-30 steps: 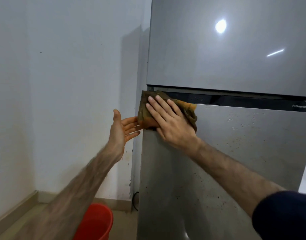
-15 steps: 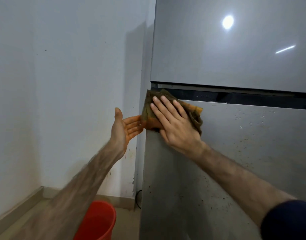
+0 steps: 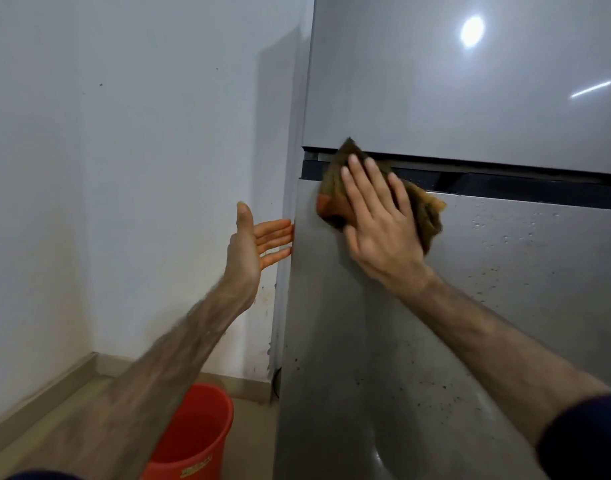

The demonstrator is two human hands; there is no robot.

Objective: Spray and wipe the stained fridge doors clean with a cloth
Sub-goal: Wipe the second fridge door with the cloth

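Two grey fridge doors [image 3: 505, 271], speckled, white wall [image 3: 124, 168], red bucket [image 3: 196, 434]

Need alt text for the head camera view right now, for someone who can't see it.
The right hand presses a brown-orange cloth flat against the top left corner of the speckled lower fridge door. The open left hand touches the fridge's side edge; a red bucket stands below.

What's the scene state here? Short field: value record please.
right hand: flat, fingers straight, pressing cloth on lower door at its top left corner
left hand: open, fingertips at fridge's left side edge
lower door: speckled with dark spots and droplets
upper door: looks clean, glossy
floor: red bucket left of fridge
spray bottle: not in view
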